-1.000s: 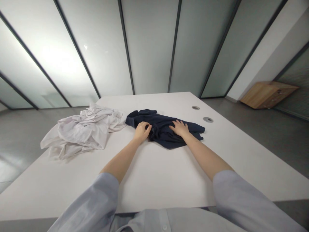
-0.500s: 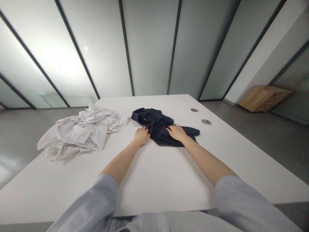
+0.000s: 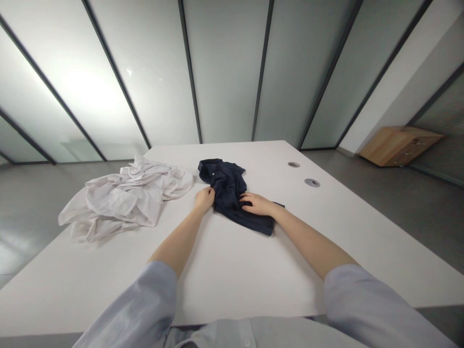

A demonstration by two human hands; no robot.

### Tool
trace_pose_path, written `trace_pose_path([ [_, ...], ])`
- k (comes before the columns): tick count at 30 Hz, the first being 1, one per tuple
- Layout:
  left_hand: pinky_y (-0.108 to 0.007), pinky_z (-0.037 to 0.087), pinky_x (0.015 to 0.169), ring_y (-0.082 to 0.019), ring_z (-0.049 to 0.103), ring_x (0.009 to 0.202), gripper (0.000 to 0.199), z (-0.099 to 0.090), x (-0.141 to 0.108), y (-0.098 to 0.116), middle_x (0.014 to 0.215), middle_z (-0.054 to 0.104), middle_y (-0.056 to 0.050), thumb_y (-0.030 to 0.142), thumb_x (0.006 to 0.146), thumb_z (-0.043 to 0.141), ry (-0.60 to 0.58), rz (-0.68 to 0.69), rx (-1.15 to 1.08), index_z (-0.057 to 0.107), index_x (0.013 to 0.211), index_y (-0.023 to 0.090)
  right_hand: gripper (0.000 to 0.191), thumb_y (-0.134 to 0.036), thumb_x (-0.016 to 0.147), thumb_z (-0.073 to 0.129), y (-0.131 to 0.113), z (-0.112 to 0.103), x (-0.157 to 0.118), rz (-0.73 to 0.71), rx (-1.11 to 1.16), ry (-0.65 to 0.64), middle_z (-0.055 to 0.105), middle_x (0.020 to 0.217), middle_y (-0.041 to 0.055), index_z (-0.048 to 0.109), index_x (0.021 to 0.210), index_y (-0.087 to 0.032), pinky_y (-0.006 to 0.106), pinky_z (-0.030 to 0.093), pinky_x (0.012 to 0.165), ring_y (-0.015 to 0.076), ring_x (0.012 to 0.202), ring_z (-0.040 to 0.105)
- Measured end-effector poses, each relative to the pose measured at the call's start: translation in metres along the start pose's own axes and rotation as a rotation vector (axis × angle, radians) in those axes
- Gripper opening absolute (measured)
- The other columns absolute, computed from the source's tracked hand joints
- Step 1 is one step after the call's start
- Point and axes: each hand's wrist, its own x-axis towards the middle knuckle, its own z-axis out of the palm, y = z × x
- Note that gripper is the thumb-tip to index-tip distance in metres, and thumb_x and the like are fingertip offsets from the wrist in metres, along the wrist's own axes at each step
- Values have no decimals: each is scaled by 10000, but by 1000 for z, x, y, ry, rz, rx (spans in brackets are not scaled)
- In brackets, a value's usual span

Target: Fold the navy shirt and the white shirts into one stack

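Observation:
A dark navy garment (image 3: 226, 180), rumpled, lies near the middle of the white table (image 3: 250, 275); one light button shows at its far left part, but its exact kind is hard to make out. At its left edge my left hand (image 3: 205, 199) is closed, fingers pinching the cloth. My right hand (image 3: 258, 204) rests on the garment's right part with its fingers stretched and slightly apart. Part of the cloth passes under my right hand and wrist.
A heap of crumpled white cloth (image 3: 123, 198) lies on the table's left side. Two round cable holes, a farther one (image 3: 293, 164) and a nearer one (image 3: 312, 182), are set in the tabletop at right. Beyond stands a wooden cabinet (image 3: 395, 145) before frosted glass panels (image 3: 224, 72).
My left hand has moved a little left and closed on the garment's edge. The garment has turned, its right part coming nearer to me, and my right hand has shifted slightly left.

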Motion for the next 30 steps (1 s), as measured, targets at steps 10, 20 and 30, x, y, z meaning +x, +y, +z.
trace_pose_path([
  [10,-386,387,1089,-257,494,1281,563,22,-15,7,1373,539,-136,323,841,571,-11,474,29,475,1366,145,563,-463,987,269,43,-1,-1,790,-275,100,326,1554,144,396,1473,-208,562,244,1111,333,1421,277],
  [20,-499,283,1129,-294,484,1277,353,20,-17,16,1246,661,-74,393,876,517,-57,508,241,699,1133,234,556,-459,959,334,34,-2,-5,800,-264,111,400,1484,194,469,1405,-156,620,246,1075,395,1379,311],
  [30,-402,417,974,-289,612,1079,320,-9,4,-5,1020,734,-116,342,843,523,187,-17,77,749,1015,195,481,-533,922,392,18,-20,-5,695,-298,90,635,1235,135,703,1136,-235,481,444,924,336,1133,567],
])
